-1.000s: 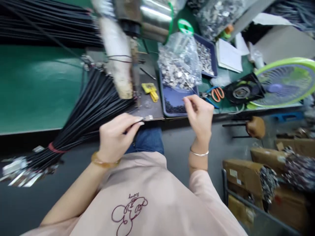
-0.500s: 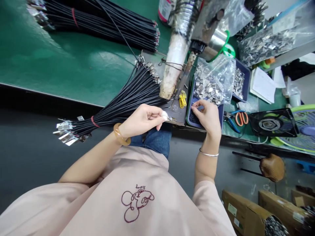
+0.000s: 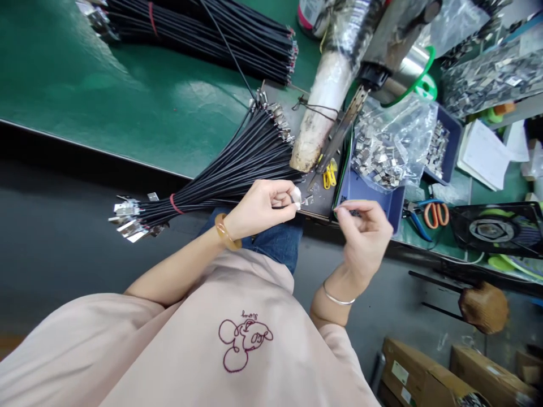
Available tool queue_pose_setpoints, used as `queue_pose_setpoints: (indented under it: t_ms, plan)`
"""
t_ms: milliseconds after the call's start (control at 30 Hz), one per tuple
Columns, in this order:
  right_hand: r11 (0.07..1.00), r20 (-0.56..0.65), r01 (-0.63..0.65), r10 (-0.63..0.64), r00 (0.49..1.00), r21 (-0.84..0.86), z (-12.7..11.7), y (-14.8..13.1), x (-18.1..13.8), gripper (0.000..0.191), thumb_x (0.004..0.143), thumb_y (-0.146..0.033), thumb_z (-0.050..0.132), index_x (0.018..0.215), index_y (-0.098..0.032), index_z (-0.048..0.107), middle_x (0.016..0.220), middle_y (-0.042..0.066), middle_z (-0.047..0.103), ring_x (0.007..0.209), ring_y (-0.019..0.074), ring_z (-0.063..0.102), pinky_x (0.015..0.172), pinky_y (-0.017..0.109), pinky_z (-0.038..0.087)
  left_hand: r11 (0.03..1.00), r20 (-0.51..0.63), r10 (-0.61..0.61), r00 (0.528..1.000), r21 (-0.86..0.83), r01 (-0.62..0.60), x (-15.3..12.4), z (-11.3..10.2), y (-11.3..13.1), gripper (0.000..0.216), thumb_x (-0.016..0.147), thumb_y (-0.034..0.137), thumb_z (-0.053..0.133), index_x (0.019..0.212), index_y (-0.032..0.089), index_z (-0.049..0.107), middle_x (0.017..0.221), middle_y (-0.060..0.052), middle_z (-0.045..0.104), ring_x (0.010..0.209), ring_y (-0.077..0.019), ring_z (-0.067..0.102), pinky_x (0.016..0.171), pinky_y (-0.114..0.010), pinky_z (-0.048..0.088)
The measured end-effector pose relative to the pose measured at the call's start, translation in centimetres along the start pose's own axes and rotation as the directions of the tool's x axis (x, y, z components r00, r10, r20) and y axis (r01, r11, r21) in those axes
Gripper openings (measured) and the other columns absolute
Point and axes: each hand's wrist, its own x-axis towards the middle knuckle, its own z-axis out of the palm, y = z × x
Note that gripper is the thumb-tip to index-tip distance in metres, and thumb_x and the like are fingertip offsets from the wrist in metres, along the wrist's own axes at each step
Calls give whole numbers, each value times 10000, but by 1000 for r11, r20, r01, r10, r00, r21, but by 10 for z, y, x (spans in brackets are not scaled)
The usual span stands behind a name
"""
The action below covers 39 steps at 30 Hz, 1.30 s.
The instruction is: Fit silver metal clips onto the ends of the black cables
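Observation:
My left hand (image 3: 261, 208) is pinched on the tip of one black cable, where a small metal connector (image 3: 297, 197) shows at the fingertips. That cable belongs to a fanned bundle of black cables (image 3: 224, 175) tied with a red band and lying over the bench edge. My right hand (image 3: 365, 234) hovers in front of the blue tray (image 3: 392, 203), thumb and forefinger pinched on something too small to make out. A clear bag of metal shells (image 3: 388, 148) rests in the tray.
A taped, wrapped tool (image 3: 326, 96) with a metal tip slants down over a dark plate. A second cable bundle (image 3: 212, 31) lies on the green mat (image 3: 106, 96). Orange-handled scissors (image 3: 436, 213), a small black fan (image 3: 492, 229) and cardboard boxes (image 3: 424, 376) are to the right.
My right hand has lifted out of the blue tray and drawn back toward me, still pinched. My left hand keeps its hold on the cable end. The view shifted slightly.

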Motion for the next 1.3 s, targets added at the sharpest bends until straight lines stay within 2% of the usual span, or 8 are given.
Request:
queue_pose_setpoints:
  t_ms: [100,233,433,700,900,1033,1133,1300]
  plan:
    - [999,135,-47,45,990,14,18,-4,-14,95,854,-312,722,858,-219,704,830,-21,708,462,39,383,434,231,269,1000,12,-1,1000,-8,1,0,1,0,31,766,140,624,750,124,604,574,49,500,504,-43,437,505,-158,365]
    - [996,125,-25,35,992,-84,33,1,-18,196,943,-372,619,859,-209,687,792,-13,705,506,64,446,495,245,336,1000,14,14,1000,-5,-14,1,1,0,31,764,131,622,755,127,593,578,55,491,512,-41,418,507,-159,355]
    - [987,191,60,-30,981,-149,33,1,-16,239,991,-374,550,854,-201,641,781,-19,649,555,73,456,544,254,357,1000,18,25,1000,-2,-25,1,1,-1,25,767,134,607,756,130,584,578,52,491,516,-44,416,511,-162,345]
    - [976,208,132,-94,973,-174,32,-4,-17,205,995,-318,553,849,-198,631,735,-46,572,542,62,371,553,245,327,999,25,46,999,6,-46,0,0,-2,37,785,139,594,755,131,574,577,56,458,514,-45,373,503,-174,314]
    - [909,156,269,-229,961,-318,37,-5,-17,293,980,-320,589,718,-191,586,653,-51,519,559,68,387,588,244,341,994,58,73,996,72,-77,-1,-2,-1,74,782,118,598,719,133,563,570,62,398,529,-46,323,499,-186,269]
    - [952,72,151,-136,988,-267,33,-5,-19,241,958,-374,609,799,-197,650,614,-66,496,497,66,329,540,255,311,997,61,68,996,35,-70,-2,-2,-1,50,792,124,598,746,131,581,578,50,441,531,-52,357,510,-191,297]
    - [978,110,73,-52,993,-197,31,-5,-21,169,925,-341,640,838,-200,674,594,-80,465,479,61,303,516,253,278,997,64,68,996,24,-70,-2,-3,-1,45,794,127,599,751,131,584,584,46,458,529,-53,373,509,-191,304]
    - [989,158,34,-11,987,-144,34,-5,-20,161,905,-300,634,780,-200,644,578,-83,441,494,62,315,517,246,273,996,71,77,994,36,-80,-3,-4,-2,55,817,168,625,809,114,625,569,51,459,522,-55,378,507,-190,310]
